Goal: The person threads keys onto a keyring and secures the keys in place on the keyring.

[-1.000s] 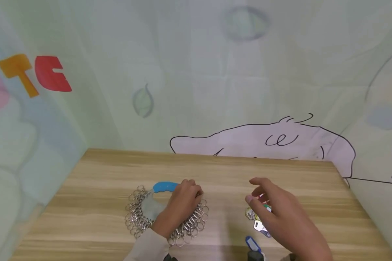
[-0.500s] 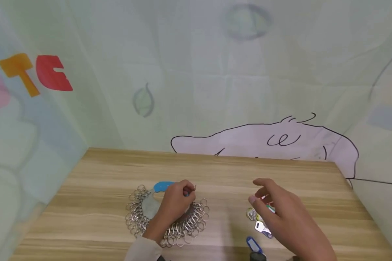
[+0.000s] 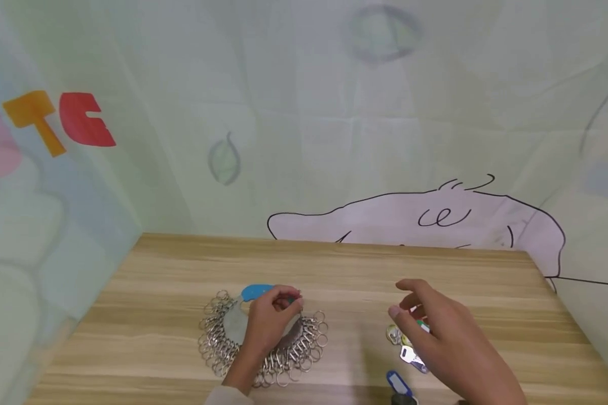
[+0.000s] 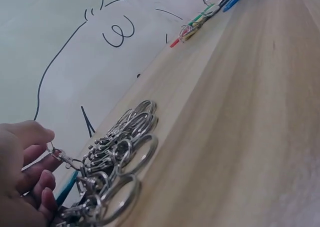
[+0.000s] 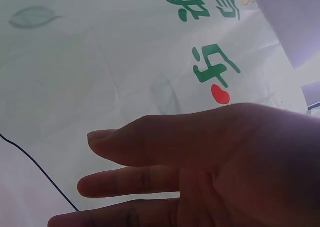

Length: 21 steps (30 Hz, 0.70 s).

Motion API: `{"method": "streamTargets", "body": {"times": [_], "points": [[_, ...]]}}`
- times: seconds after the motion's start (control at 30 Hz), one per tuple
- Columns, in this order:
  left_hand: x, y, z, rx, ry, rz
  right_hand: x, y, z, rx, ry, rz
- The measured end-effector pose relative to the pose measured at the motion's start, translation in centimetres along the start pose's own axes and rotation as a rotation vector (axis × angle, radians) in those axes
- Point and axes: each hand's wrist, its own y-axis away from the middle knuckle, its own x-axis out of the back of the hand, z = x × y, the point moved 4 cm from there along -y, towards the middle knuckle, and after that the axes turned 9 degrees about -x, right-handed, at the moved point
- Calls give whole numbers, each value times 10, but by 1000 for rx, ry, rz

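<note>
A fan of metal key rings with clasps [image 3: 218, 344] lies around a pale, rounded piece with a blue handle [image 3: 255, 291] on the wooden table. My left hand [image 3: 264, 325] is over its right part and hides some of it. Thumb and index finger pinch a small key ring [image 4: 51, 147], whose clasp leads toward the rest of the bunch. To the right, my right hand [image 3: 443, 343] is held with fingers loosely bent and holds nothing. Below and behind it are a silver key [image 3: 408, 354] and several coloured key tags, partly covered by that hand.
A blue key tag [image 3: 398, 382] lies near the front of the wooden table [image 3: 182, 264], beside a dark round thing [image 3: 404, 399]. A printed cloth backdrop [image 3: 304, 140] rises behind the table and along both sides.
My left hand has drawn back slightly to the left and turned, so the pinched ring shows. The right hand has barely moved; the head view has shifted a little.
</note>
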Motion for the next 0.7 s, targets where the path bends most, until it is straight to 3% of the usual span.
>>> {"method": "streamTargets", "body": {"times": [0.1,0.3,0.43,0.7], "points": [[1,2,-2,-6,41,12,-1,-1,0,4,9,-1],[-2,2,-2,-94,-15,-18,-3,-4,-1,14,21,-6],[-4,2,-3,-101,-33,-29,-4,-5,-1,18,23,-10],[1,4,-4,-158,-90,38,-6,-9,-2,2,46,-34]]}}
